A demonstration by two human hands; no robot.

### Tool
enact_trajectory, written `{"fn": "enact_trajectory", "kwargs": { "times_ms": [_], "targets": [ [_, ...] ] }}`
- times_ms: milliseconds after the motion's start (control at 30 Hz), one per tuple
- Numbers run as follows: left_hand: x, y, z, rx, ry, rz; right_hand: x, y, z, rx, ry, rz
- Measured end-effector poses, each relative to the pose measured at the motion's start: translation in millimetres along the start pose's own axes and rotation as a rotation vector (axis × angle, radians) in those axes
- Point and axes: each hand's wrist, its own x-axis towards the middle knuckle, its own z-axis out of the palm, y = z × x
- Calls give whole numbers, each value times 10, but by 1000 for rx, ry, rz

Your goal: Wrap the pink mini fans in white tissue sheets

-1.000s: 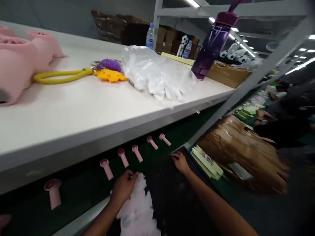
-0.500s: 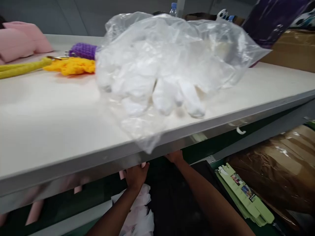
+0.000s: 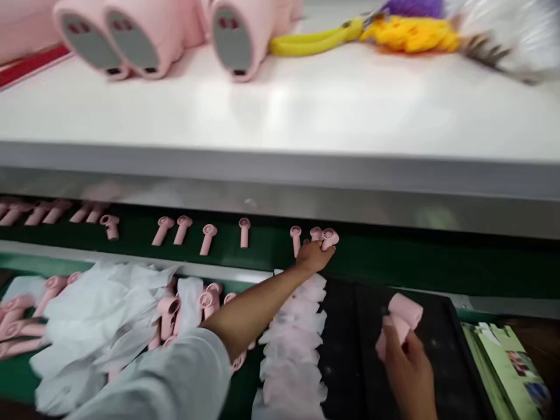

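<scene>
My left hand point(image 3: 311, 258) is stretched out to the far edge of the dark green worktop point(image 3: 394, 259), where a row of pink stemmed plastic parts point(image 3: 209, 236) lies spaced out under the shelf. My fingers point(image 3: 317, 256) are over the end part point(image 3: 330, 238), its round head showing past them. The blur and my hand hide whether I have gripped it. The gaps in that row seem to be there so that each part can be taken singly without disturbing its neighbours.

My grey sleeve point(image 3: 153, 379) crosses above a loose heap of white sheets point(image 3: 96, 321) near the left edge, with more pink parts point(image 3: 168, 312) mixed in beside it. My right hand point(image 3: 406, 373) is closed around a pink rolled piece point(image 3: 405, 312), holding it up over a black mat point(image 3: 350, 350) near the worktop's near edge. The dark mat looks like a working spot set within easy reach of that hand.

Between the heap and the mat, a column of overlapping pale pink-white sheets point(image 3: 291, 361) is fanned out, probably so one can be peeled off at a time. Green printed card blanks point(image 3: 503, 373) are stacked at the right corner. Above, on the white shelf point(image 3: 280, 111), pink moulded housings point(image 3: 131, 41) stand with their grey ends facing me, out of the way of my hands.
</scene>
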Motion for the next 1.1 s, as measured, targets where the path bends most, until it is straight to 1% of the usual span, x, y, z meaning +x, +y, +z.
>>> {"fn": "enact_trajectory", "kwargs": {
  "times_ms": [33, 67, 100, 133, 167, 200, 233, 300, 367, 400, 467, 533, 600, 700, 800, 933, 1033, 1100],
  "targets": [
    [-252, -163, -195, -13, 16, 39, -400, -12, 64, 83, -70, 74],
    [-550, -366, -406, -22, 36, 72, -815, -46, 176, 168, -153, 117],
    [-880, -609, -628, -25, 59, 88, -1231, -92, 334, 240, -232, 135],
    [-1229, -887, -851, -26, 74, 88, -1630, -139, 531, 288, -306, 135],
    [-1584, -1194, -1068, -22, 95, 81, -1998, -178, 755, 302, -354, 130],
    [-1934, -1519, -1270, 8, 150, 80, -2324, -202, 991, 290, -390, 112],
    [-2271, -1849, -1450, 53, 188, 46, -2604, -207, 1226, 257, -414, 93],
    [-2880, -2475, -1735, 101, 185, -44, -3019, -165, 1650, 142, -413, 73],
    [-3375, -2992, -1927, 101, 154, -117, -3269, -77, 1973, -16, -346, 91],
    [-3574, -3196, -1996, 98, 132, -141, -3348, -28, 2096, -95, -299, 101],
    [-3875, -3496, -2102, 87, 93, -158, -3445, 60, 2277, -226, -185, 97],
    [-4054, -3676, -2191, 75, 72, -142, -3485, 115, 2406, -313, -83, 58],
    [-4134, -3782, -2277, 62, 53, -97, -3488, 129, 2511, -364, -19, 18],
    [-4134, -3896, -2390, 63, -18, -12, -3454, 81, 2647, -403, 29, -20],
    [-4077, -3992, -2446, 100, -102, 31, -3436, 4, 2726, -434, 73, -21],
    [-4033, -4011, -2420, 146, -168, 89, -3508, -46, 2720, -455, 124, 49],
    [-4035, -3955, -2370, 166, -166, 153, -3567, -76, 2738, -448, 151, 107],
    [-4045, -3937, -2345, 174, -170, 181, -3564, -120, 2800, -437, 171, 142]
  ]
}}
